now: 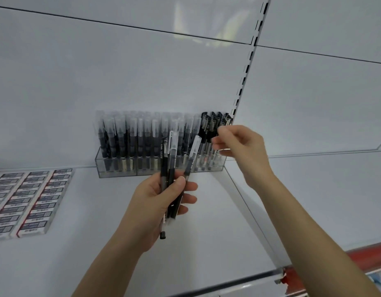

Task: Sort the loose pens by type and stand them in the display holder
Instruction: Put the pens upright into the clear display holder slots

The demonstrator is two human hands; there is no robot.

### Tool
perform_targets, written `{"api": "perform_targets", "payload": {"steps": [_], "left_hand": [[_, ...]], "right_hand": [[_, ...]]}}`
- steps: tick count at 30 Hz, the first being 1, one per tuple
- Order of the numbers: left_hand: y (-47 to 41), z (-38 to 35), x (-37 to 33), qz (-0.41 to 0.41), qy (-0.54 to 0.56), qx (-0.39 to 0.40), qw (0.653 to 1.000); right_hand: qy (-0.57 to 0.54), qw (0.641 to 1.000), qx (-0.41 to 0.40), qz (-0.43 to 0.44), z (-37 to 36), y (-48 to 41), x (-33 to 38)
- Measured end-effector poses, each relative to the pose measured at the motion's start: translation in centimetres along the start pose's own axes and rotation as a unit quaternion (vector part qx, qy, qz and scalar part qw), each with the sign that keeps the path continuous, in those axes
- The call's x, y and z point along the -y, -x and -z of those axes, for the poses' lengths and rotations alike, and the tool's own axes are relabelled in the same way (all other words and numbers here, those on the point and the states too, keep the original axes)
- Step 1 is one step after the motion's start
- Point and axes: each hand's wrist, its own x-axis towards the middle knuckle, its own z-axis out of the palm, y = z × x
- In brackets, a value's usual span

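Along shelf (99, 211) back edge, toward right corner: display holder (118, 168), near full. Left hand (155, 200) grips loose pens (172, 151); right hand (241, 146) apparently pinches a black-capped pen (204, 125). Risk: fanned bundle may slip; crowded slots may jam.

The left hand (157, 200) and right hand (243, 144) are bare, forearms uncovered down to the frame's lower edge; the left thumbnail is short.
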Motion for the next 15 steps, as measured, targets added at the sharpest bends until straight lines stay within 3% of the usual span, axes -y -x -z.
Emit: {"api": "perform_targets", "payload": {"steps": [3, 6, 11, 15], "left_hand": [[-0.1, -0.5, 0.3, 0.005, -0.003, 0.014, 1.000], [-0.1, -0.6, 0.4, 0.015, -0.013, 0.016, 1.000], [-0.1, 1.3, 0.3, 0.020, -0.062, -0.062, 0.996], [0.3, 2.6, -0.2, 0.019, -0.075, -0.089, 0.993]], "right_hand": [[-0.009, 0.994, 0.100, -0.032, -0.6, 1.1, 0.6], [-0.023, 0.993, 0.110, -0.039, -0.9, 1.2, 0.6], [-0.048, 0.999, -0.015, -0.009, -0.1, -0.7, 0.6], [0.007, 0.992, -0.112, 0.062, -0.5, -2.8, 0.3]]}}
